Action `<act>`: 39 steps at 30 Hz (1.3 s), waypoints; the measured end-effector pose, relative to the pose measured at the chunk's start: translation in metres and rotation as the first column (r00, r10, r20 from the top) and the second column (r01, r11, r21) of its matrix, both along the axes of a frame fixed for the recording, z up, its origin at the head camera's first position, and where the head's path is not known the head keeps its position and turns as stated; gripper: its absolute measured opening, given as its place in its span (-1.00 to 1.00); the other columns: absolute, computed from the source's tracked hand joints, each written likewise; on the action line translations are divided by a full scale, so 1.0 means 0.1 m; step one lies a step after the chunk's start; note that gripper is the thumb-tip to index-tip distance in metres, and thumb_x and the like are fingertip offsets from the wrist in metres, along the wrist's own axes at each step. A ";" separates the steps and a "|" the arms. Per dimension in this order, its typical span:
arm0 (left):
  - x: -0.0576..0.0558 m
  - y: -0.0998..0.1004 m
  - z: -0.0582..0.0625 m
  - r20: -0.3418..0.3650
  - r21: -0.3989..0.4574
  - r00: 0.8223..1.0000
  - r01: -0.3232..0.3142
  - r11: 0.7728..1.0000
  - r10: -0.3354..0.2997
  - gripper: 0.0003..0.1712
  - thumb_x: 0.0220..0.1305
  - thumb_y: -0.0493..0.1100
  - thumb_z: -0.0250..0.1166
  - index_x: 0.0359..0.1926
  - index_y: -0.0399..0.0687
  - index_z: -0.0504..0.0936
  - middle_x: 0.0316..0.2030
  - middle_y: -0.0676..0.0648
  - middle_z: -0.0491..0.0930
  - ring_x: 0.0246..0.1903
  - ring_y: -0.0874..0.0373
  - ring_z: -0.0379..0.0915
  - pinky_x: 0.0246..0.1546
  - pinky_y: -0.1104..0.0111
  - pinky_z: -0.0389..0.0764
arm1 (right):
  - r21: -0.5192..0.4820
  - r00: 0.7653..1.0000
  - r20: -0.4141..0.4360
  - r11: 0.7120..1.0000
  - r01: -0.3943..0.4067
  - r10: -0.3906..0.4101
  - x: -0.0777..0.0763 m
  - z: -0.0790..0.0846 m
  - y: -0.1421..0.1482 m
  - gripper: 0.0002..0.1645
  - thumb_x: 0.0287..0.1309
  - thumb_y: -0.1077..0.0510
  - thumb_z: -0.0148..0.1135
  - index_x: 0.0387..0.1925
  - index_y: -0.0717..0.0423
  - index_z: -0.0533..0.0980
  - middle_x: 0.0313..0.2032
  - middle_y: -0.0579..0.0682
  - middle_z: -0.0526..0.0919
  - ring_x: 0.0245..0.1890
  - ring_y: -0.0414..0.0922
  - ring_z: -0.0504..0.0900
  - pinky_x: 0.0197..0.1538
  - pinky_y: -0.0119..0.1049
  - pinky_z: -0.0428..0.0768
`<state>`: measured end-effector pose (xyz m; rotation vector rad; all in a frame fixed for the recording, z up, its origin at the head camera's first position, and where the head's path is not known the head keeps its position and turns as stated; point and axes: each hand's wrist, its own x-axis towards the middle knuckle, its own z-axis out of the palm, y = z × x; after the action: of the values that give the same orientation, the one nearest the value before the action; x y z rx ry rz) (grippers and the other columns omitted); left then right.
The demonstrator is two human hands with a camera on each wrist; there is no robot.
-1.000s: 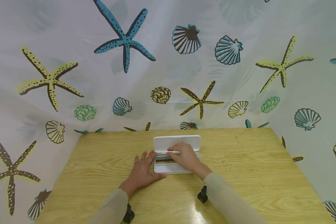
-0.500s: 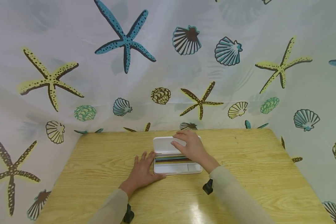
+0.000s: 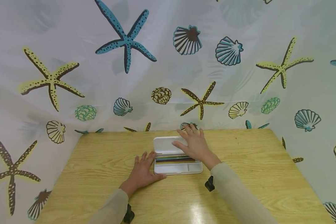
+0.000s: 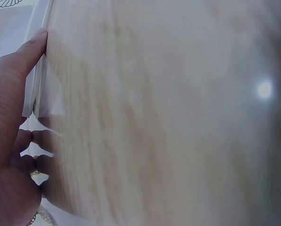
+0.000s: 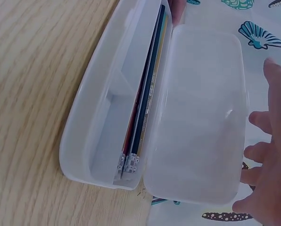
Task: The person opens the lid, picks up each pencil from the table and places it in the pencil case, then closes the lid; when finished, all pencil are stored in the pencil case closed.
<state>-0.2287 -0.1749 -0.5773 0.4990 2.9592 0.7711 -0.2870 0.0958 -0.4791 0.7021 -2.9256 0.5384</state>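
A white pencil case [image 3: 170, 169] lies with its lid [image 3: 165, 144] raised at the back. Several pencils [image 3: 173, 159] lie side by side in its rear compartment; their clear-capped ends show in the right wrist view. My left hand [image 3: 142, 172] holds the case's left end, thumb along the front edge and index finger at the back left corner. Over the right part of the lid is my right hand [image 3: 196, 144], its fingers spread and holding nothing. In the right wrist view these fingers [image 5: 259, 153] are close to the lid's outer edge.
The case stands near the back of a wooden table [image 3: 100, 161]. A white curtain [image 3: 145, 71] printed with starfish and shells hangs behind the table and along both sides. A small divider [image 5: 119, 84] splits the case's front compartment.
My right hand has lifted from over the pencils, moved up and right to the lid and spread its fingers, baring the pencils. My left hand has stayed in place.
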 end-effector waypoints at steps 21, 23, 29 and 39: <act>0.01 0.00 0.02 -0.007 -0.013 1.000 0.004 1.000 -0.005 0.25 0.15 0.55 0.38 0.65 0.01 0.19 0.60 -0.28 0.21 0.61 -0.42 -0.04 0.50 -0.49 -0.11 | 0.037 0.999 -0.032 0.999 -0.011 0.012 0.16 -0.04 -0.02 -0.29 0.60 -0.35 -0.12 0.48 -0.09 0.48 0.56 0.21 0.33 0.59 0.32 0.22 0.55 0.39 0.17; 0.01 0.01 0.02 -0.007 -0.015 1.000 0.004 1.000 -0.004 0.25 0.15 0.55 0.38 0.65 0.01 0.19 0.60 -0.28 0.21 0.61 -0.42 -0.04 0.50 -0.49 -0.11 | 0.017 0.998 -0.055 1.000 -0.021 0.022 0.19 -0.05 -0.02 -0.33 0.60 -0.31 -0.07 0.43 -0.06 0.54 0.52 0.21 0.40 0.57 0.32 0.27 0.54 0.38 0.22; 0.02 0.01 0.03 -0.017 -0.015 1.000 0.005 1.000 -0.005 0.25 0.15 0.51 0.41 0.66 0.02 0.16 0.62 -0.26 0.18 0.60 -0.45 -0.03 0.49 -0.50 -0.11 | -0.016 0.996 -0.082 0.999 -0.040 0.038 0.31 -0.09 0.00 -0.43 0.58 -0.23 0.04 0.34 -0.03 0.62 0.42 0.22 0.53 0.50 0.30 0.39 0.50 0.31 0.33; 0.03 0.01 0.02 0.011 -0.021 1.000 -0.010 1.000 0.011 0.28 0.15 0.51 0.41 0.64 -0.12 0.18 0.61 -0.29 0.18 0.62 -0.40 -0.05 0.53 -0.45 -0.12 | -0.082 0.994 -0.066 0.992 -0.091 0.086 0.56 -0.22 0.05 -0.49 0.53 -0.16 0.17 0.30 -0.03 0.66 0.31 0.19 0.65 0.41 0.24 0.54 0.47 0.26 0.42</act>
<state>-0.2259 -0.1737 -0.5756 0.4765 2.9584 0.7412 -0.2308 0.1007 -0.5008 0.8259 -2.8061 0.6337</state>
